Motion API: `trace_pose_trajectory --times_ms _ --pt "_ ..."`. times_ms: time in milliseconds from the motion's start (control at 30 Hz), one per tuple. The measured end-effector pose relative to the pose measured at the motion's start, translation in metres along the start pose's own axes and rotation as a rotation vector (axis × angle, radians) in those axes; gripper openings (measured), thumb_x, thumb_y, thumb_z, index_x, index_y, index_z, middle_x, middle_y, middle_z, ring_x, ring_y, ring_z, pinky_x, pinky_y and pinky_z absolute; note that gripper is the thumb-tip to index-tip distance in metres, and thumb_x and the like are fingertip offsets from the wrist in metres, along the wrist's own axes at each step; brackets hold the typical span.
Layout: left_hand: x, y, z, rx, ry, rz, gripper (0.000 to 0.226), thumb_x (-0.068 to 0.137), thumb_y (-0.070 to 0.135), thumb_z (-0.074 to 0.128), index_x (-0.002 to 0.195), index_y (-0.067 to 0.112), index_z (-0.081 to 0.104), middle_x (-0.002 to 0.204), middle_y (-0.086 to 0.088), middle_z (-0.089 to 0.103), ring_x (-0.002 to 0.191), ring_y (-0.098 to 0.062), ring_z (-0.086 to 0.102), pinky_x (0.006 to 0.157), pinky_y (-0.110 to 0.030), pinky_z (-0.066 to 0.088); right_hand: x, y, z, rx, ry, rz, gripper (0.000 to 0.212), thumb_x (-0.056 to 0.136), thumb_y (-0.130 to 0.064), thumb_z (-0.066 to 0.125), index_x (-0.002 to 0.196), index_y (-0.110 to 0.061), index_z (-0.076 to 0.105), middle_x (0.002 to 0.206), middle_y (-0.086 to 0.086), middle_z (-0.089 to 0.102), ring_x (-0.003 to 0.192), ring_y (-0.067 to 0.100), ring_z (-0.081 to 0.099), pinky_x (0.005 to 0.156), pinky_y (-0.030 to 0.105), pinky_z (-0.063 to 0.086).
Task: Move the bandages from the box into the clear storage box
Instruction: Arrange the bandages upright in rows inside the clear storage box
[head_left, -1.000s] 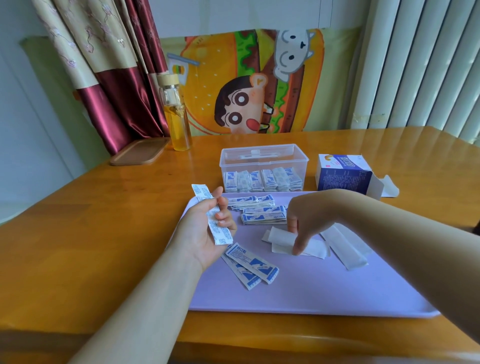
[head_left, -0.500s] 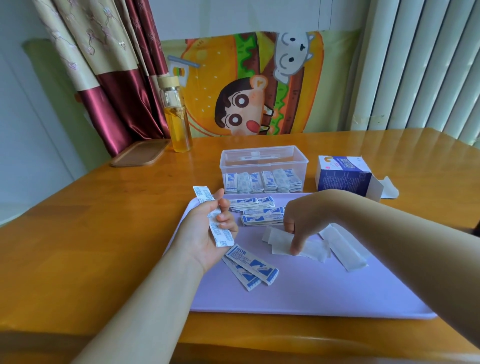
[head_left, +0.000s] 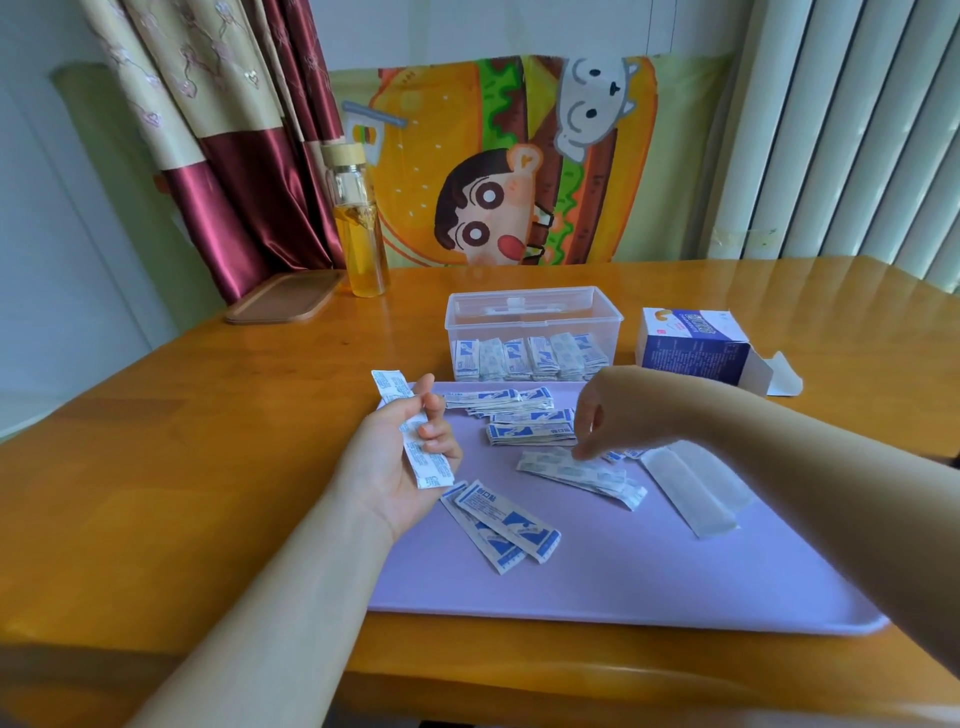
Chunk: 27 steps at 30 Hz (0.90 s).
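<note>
My left hand (head_left: 400, 457) holds a small stack of white-and-blue wrapped bandages (head_left: 413, 434), palm up, at the lilac mat's (head_left: 675, 582) left edge. My right hand (head_left: 602, 410) reaches down with fingertips pinching the end of loose bandages (head_left: 582, 473) lying mid-mat. Two more bandages (head_left: 501, 525) lie near my left wrist, and stacked piles (head_left: 530, 426) sit at the mat's far side. The clear storage box (head_left: 532, 317) stands behind the mat with a row of bandages inside. The blue-and-white bandage box (head_left: 696, 348) lies open to its right.
A white strip (head_left: 691, 491) lies on the mat's right part. A glass bottle with yellow liquid (head_left: 361, 228) and a brown tray lid (head_left: 285, 299) stand at the table's far left. A curtain and cartoon cloth hang behind.
My right hand has turned the pale bandages over, printed side up, and lifted slightly, fingertips still on them. My left hand keeps its stack almost still.
</note>
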<state>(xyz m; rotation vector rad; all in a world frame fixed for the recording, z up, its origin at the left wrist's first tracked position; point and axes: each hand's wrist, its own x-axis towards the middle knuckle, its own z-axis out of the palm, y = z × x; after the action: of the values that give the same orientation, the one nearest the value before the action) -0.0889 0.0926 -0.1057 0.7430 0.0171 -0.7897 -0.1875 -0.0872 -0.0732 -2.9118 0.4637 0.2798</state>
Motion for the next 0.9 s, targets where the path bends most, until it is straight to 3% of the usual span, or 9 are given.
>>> trace_pose_trajectory --times_ms 100,167,300,400,533,633,700,800,900 --pt "0.001 -0.001 0.001 0.000 -0.006 -0.010 0.025 0.097 0.012 0.042 0.119 0.017 0.053 0.069 0.004 0.052 0.041 -0.003 0.034 0.039 -0.012 0.030 0.002 -0.003 0.009 -0.101 -0.107 0.020 0.058 0.073 -0.055 0.068 0.105 -0.007 0.069 0.107 0.010 0.068 0.098 0.023 0.062 0.073 0.027 0.044" --pt "0.001 -0.003 0.002 0.006 -0.008 -0.015 0.025 0.097 0.011 0.042 0.119 0.017 0.053 0.069 0.004 0.052 0.040 -0.003 0.034 0.039 -0.012 0.030 0.006 -0.003 0.009 -0.084 -0.150 0.043 0.060 0.070 -0.056 0.071 0.105 -0.007 0.069 0.105 0.009 0.069 0.089 0.022 0.063 0.065 0.025 0.040" --pt "0.001 -0.005 0.003 0.021 -0.007 -0.023 0.026 0.097 0.010 0.042 0.119 0.017 0.053 0.070 0.005 0.052 0.040 -0.003 0.034 0.037 -0.012 0.029 0.016 0.002 0.005 -0.048 -0.275 0.089 0.047 0.068 -0.056 0.073 0.076 -0.011 0.065 0.066 0.000 0.060 0.058 0.014 0.051 0.055 0.022 0.039" --pt "-0.001 -0.004 0.003 0.012 0.000 -0.026 0.024 0.097 0.011 0.043 0.117 0.017 0.054 0.069 0.004 0.052 0.041 -0.003 0.033 0.038 -0.012 0.029 0.019 0.001 0.006 -0.091 -0.304 0.070 0.046 0.071 -0.059 0.069 0.066 -0.015 0.056 0.061 -0.001 0.052 0.054 0.014 0.046 0.054 0.024 0.036" --pt "-0.004 -0.001 0.000 0.012 -0.004 -0.035 0.020 0.096 0.014 0.046 0.113 0.016 0.055 0.068 0.005 0.052 0.041 -0.003 0.033 0.037 -0.012 0.026 0.006 0.002 0.001 0.033 -0.158 0.013 0.049 0.075 -0.058 0.066 0.079 -0.009 0.063 0.065 0.000 0.052 0.061 0.016 0.045 0.057 0.026 0.033" --pt "-0.007 -0.005 0.003 0.069 -0.024 -0.061 0.017 0.092 0.030 0.053 0.103 0.018 0.057 0.066 0.007 0.052 0.042 -0.003 0.032 0.037 -0.012 0.025 -0.004 -0.003 -0.005 0.602 -0.080 0.001 0.068 0.060 -0.057 0.076 0.093 0.001 0.066 0.071 0.005 0.053 0.067 0.018 0.043 0.063 0.029 0.034" --pt "-0.009 -0.011 0.009 0.137 -0.096 -0.087 0.032 0.083 0.045 0.058 0.099 0.019 0.057 0.067 0.008 0.052 0.043 -0.002 0.035 0.038 -0.012 0.026 -0.005 -0.013 -0.001 0.842 -0.035 -0.041 0.075 0.048 -0.058 0.081 0.091 0.001 0.066 0.074 0.010 0.052 0.070 0.023 0.040 0.062 0.031 0.032" --pt "-0.014 -0.022 0.020 0.295 -0.230 -0.143 0.048 0.076 0.054 0.055 0.104 0.017 0.068 0.084 0.003 0.068 0.061 -0.009 0.063 0.057 -0.019 0.045 -0.009 -0.038 0.008 0.813 0.088 -0.102 0.049 0.060 -0.051 0.081 0.081 -0.008 0.069 0.068 0.006 0.059 0.065 0.024 0.049 0.060 0.031 0.040" --pt "-0.018 -0.029 0.024 0.393 -0.192 -0.153 0.032 0.088 0.041 0.053 0.098 0.016 0.070 0.082 -0.003 0.071 0.069 -0.016 0.068 0.060 -0.026 0.051 -0.015 -0.052 0.013 0.615 0.283 -0.142 0.045 0.067 -0.045 0.080 0.066 -0.007 0.057 0.055 -0.001 0.045 0.050 0.013 0.036 0.046 0.020 0.028"
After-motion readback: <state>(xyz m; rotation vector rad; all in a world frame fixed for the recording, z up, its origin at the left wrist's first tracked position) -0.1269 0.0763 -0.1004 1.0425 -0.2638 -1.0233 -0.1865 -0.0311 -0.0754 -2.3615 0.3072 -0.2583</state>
